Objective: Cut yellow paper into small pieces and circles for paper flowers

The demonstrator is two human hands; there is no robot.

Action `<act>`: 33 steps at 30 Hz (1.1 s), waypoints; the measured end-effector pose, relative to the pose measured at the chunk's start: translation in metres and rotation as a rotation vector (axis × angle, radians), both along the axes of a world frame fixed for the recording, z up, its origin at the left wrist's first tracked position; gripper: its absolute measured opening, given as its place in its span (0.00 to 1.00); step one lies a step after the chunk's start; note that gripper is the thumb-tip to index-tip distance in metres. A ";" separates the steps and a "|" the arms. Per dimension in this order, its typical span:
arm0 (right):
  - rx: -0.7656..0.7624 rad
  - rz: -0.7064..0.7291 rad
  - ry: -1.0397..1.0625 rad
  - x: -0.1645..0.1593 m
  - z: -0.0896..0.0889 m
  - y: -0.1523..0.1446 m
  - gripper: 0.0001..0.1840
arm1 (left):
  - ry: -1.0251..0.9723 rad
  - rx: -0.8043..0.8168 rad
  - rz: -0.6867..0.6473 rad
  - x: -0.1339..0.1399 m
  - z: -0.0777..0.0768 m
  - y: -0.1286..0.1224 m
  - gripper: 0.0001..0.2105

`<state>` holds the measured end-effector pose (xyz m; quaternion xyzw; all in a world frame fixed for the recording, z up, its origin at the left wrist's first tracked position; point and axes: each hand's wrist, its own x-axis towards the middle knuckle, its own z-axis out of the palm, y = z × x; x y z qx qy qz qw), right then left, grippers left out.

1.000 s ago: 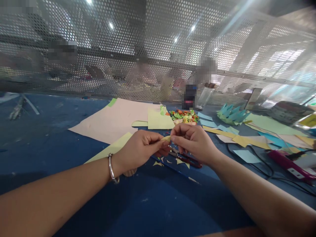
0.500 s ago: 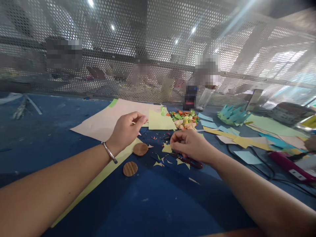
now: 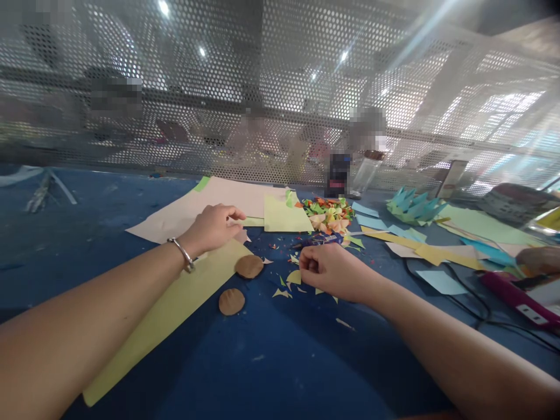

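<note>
My left hand (image 3: 215, 227) hovers over the pale pink sheet (image 3: 175, 207) and the top end of a long yellow paper (image 3: 175, 312). Its fingers are loosely bent and apart, with nothing seen in them. My right hand (image 3: 335, 271) is closed, fingertips down by a rounded yellow paper scrap (image 3: 295, 277); what it grips, if anything, is hidden. Just beyond it lies a dark blue pen-like tool (image 3: 321, 240). Two brown wooden discs (image 3: 249, 266) lie between my hands, apart from each other. Small pointed paper scraps (image 3: 282, 293) are scattered beside my right hand.
A pile of cut orange, green and yellow paper (image 3: 330, 214) sits beyond my right hand, near a yellow square sheet (image 3: 285, 214). To the right are paper strips (image 3: 448, 254), a blue spiky paper piece (image 3: 415, 205), and a magenta device (image 3: 516, 297) with cables. Perforated metal screen (image 3: 262, 140) behind.
My left hand has moved left and its fingers have parted. The right hand has closed further and shifted slightly; the dark red handle beneath it no longer shows. The blue tool now shows beyond it.
</note>
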<state>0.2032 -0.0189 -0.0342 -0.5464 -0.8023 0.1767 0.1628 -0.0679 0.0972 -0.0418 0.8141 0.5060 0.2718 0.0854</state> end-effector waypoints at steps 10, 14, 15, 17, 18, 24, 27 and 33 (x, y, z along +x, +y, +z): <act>-0.011 -0.024 -0.053 -0.003 0.004 -0.003 0.05 | 0.173 0.051 -0.049 0.015 -0.002 -0.018 0.11; 0.020 -0.045 -0.078 -0.002 0.007 -0.005 0.05 | 0.173 0.059 -0.042 0.014 -0.002 -0.016 0.10; 0.038 -0.061 -0.077 -0.001 0.009 -0.005 0.05 | 0.171 0.060 -0.038 0.014 -0.002 -0.015 0.10; 0.085 -0.100 -0.059 0.003 0.012 -0.003 0.05 | 0.164 0.059 -0.029 0.014 -0.001 -0.015 0.10; 0.109 -0.119 -0.044 0.007 0.013 -0.001 0.05 | 0.160 0.058 -0.025 0.014 -0.001 -0.016 0.09; 0.222 -0.222 0.012 0.036 0.018 0.016 0.05 | 0.145 0.063 0.007 0.015 0.001 -0.016 0.12; 0.228 -0.265 -0.030 0.047 0.019 0.021 0.05 | 0.152 0.055 0.003 0.014 0.001 -0.015 0.13; 0.136 -0.328 -0.378 0.059 0.024 0.024 0.10 | 0.169 0.058 0.001 0.011 0.001 -0.013 0.12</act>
